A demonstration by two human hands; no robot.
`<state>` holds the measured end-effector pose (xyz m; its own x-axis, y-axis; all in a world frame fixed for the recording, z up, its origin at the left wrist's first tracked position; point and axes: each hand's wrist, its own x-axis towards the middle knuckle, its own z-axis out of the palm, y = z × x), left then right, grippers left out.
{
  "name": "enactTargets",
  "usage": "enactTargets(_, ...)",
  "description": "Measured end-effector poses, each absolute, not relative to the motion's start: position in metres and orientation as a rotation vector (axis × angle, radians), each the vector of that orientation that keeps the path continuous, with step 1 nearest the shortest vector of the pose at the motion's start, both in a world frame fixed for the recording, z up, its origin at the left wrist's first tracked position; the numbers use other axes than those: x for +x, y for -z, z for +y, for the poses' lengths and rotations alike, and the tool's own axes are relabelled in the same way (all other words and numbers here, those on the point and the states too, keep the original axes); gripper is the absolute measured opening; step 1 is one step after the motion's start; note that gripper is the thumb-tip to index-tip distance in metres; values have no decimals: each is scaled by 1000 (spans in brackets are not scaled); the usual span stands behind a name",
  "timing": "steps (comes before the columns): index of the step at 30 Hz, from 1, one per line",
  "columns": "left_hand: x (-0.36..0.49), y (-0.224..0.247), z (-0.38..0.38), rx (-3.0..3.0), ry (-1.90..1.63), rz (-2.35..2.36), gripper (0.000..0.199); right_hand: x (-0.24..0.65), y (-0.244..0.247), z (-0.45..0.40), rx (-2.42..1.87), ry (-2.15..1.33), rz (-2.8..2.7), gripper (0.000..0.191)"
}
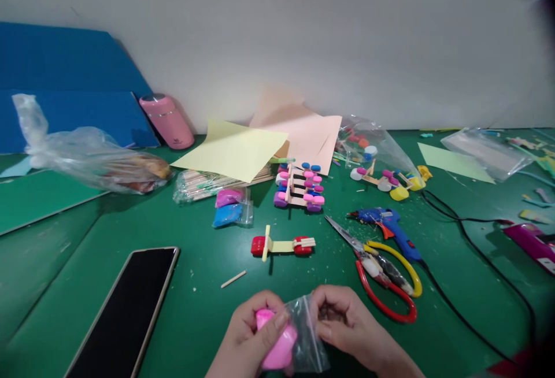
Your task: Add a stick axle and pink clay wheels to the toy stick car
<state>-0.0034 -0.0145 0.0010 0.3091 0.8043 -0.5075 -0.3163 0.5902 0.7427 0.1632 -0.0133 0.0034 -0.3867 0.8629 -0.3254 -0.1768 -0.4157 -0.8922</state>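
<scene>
Pink clay [281,345] in a clear zip bag [309,332] is at the bottom centre. My left hand [255,332] is closed round the clay end of the bag, its thumb on top. My right hand [347,323] pinches the bag's zip edge with curled fingers. Beyond my hands a small model with red wheels [282,245] and a pale yellow crossbar stands on the green table [208,320]. A short wooden stick [233,278] lies left of it.
Scissors [381,274] and a blue glue gun [385,225] with a black cord lie right. A phone [125,314] lies left. Behind are finished models [299,187], blue and magenta clay packets [229,207], paper sheets [234,147], a pink bottle [168,122] and bagged food [139,171].
</scene>
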Motion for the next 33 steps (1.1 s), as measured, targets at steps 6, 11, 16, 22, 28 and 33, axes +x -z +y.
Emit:
enactTargets(6, -4, -3, -14, 662, -821, 1006, 25, 166, -6, -14, -1086, -1854, -1185, 25)
enactTargets(11, -6, 0, -14, 620, -832, 966, 22, 166, -6, -14, -1058, -1833, -1228, 26)
enactTargets(16, -7, 0, -13, 532, -850, 893, 25, 160, -7, -14, -1084, -1816, -1235, 28)
enactTargets(22, -6, -2, -14, 614, -802, 958, 27, 159, -4, -14, -1091, -1829, -1176, 28)
enactTargets(28, -5, 1, -14, 642, -781, 979, 27, 159, -3, -17, -1064, -1880, -1190, 30)
enactTargets(33, -4, -7, -13, 882, -854, 1029, 16, 163, -9, -17, -977, -1897, -1101, 31)
